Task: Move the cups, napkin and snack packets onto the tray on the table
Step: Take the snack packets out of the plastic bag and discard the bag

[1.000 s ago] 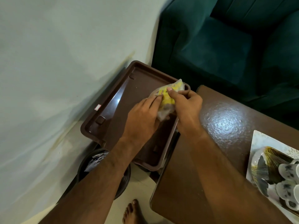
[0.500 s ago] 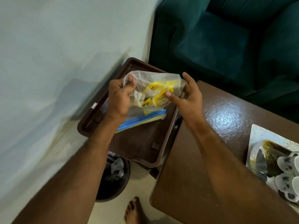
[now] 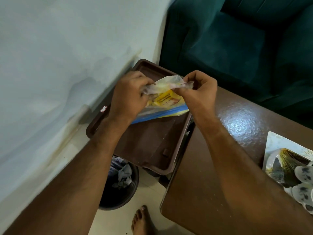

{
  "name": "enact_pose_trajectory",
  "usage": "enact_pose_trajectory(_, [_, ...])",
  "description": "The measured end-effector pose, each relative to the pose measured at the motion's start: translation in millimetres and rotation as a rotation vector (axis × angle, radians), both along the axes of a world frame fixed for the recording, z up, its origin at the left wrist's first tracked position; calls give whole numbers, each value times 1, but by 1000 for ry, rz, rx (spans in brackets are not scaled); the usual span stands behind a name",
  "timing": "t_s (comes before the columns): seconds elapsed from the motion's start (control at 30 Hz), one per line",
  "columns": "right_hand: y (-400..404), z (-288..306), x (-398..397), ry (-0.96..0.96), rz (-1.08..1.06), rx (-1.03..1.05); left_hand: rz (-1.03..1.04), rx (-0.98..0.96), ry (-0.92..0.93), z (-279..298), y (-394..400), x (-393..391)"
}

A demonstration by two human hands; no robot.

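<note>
A clear plastic bag [image 3: 166,83] with yellow snack packets [image 3: 166,100] inside hangs over the far half of a brown tray [image 3: 149,143]. My left hand [image 3: 130,94] pinches the bag's left top corner. My right hand [image 3: 199,89] pinches its right top corner, so the bag's top is stretched between both hands. A blue and yellow packet edge [image 3: 160,114] shows at the bag's bottom, close to the tray floor. The tray sits beside the brown table [image 3: 211,150], against the wall. Patterned cups [image 3: 303,173] lie on a white decorated tray [image 3: 277,141] at the table's right edge.
A dark waste bin [image 3: 122,180] with crumpled paper stands on the floor under the brown tray's near end. A green sofa [image 3: 237,39] is behind the table. The pale wall [image 3: 59,65] runs along the left. My bare foot [image 3: 142,221] is on the floor tiles.
Both hands lifted the bag of packets off the tray floor, spread it open, then drew its top edge together between pinched fingers.
</note>
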State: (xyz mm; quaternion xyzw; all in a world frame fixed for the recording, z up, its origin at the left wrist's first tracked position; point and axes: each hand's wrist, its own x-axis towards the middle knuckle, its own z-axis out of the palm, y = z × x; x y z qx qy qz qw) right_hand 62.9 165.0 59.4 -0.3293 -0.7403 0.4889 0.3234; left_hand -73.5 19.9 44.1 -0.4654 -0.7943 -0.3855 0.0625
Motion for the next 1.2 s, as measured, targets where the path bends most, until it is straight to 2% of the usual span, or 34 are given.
enact_pose_trajectory(0.07, [-1, 5, 1, 1, 18, 29, 28, 57, -24, 1, 3, 2])
enact_pose_trajectory(0.27, [5, -8, 9, 51, 131, -173, 153, 234, -406, 17, 12, 2])
enact_pose_trajectory(0.47, [0, -30, 10, 7, 76, -196, 132, 384, -573, 32, 16, -2])
enact_pose_trajectory(0.63, [-3, -20, 7, 30, 140, -140, 58, 435, -717, 37, 20, -4])
enact_pose_trajectory(0.8, [-3, -5, 3, 127, 160, -213, -104, 340, -764, 42, 25, 0])
enact_pose_trajectory(0.93, [-2, -3, -2, 126, 27, -252, -22, 270, -626, 27, 14, -13])
enact_pose_trajectory(1.1, [-3, 1, -8, 207, -38, -365, -28, 151, -705, -15, -6, -14])
enact_pose_trajectory(1.2, [-6, 1, -11, 237, -80, -400, 45, 181, -700, -18, -2, -3])
